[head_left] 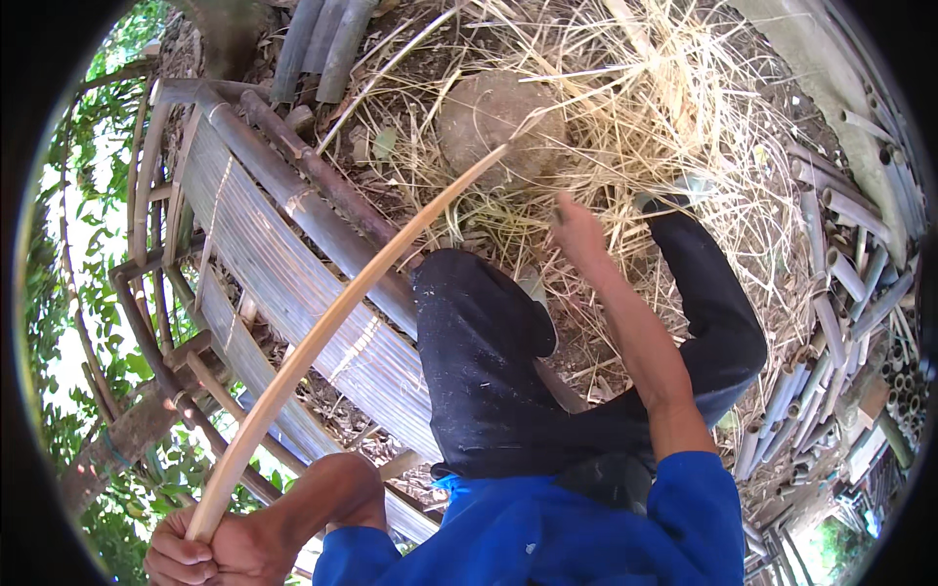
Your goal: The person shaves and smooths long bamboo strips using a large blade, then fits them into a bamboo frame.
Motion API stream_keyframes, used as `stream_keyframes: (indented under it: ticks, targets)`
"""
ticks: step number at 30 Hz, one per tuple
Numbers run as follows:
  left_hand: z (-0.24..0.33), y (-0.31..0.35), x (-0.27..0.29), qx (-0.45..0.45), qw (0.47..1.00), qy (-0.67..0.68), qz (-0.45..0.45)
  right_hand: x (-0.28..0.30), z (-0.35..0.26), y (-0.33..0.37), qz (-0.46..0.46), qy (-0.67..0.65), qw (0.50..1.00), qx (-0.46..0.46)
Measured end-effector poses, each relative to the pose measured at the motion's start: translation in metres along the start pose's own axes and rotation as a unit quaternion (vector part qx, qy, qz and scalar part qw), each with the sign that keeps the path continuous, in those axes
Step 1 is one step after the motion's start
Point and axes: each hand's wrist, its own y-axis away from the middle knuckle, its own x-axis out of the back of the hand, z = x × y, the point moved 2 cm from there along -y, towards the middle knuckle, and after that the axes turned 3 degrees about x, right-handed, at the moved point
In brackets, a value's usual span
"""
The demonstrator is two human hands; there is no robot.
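Observation:
My left hand (220,549), at the lower left, is closed around the thick end of a long, pale bamboo strip (337,308). The strip curves up and to the right. Its thin, frayed far end lies over a round, flat-topped block (477,112) on the ground. My right hand (580,234) is beyond my knees, just below the block and apart from the strip. Its fingers are curled, and whatever they may hold is hidden. Pale shavings (674,117) lie thickly around the block and near my right hand.
On the left runs a low frame of bamboo poles (293,190) with grey corrugated sheets (264,244), green leaves behind it. Cut bamboo lengths (801,391) are piled on the right. More grey bamboo pieces (322,49) lie at the top. My bent legs (489,361) are in the middle.

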Motion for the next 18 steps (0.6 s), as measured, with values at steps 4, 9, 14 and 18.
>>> stream_keyframes:
  ticks: [4,9,14,18]
  targets:
    - [0.009,-0.007,0.006,0.08,0.994,0.076,-0.007,0.016,-0.015,0.001,-0.051,0.075,0.995,-0.038]
    - [0.01,0.002,0.005,0.18,0.96,0.212,-0.009,0.068,-0.145,0.047,-0.011,-0.006,0.988,0.153]
    - [0.018,0.009,0.006,0.175,0.97,0.152,-0.067,0.113,-0.234,0.106,0.051,-0.042,0.938,0.341]
    - [0.0,0.023,-0.022,0.165,0.967,0.187,-0.054,0.091,-0.208,0.083,0.019,-0.022,0.967,0.252]
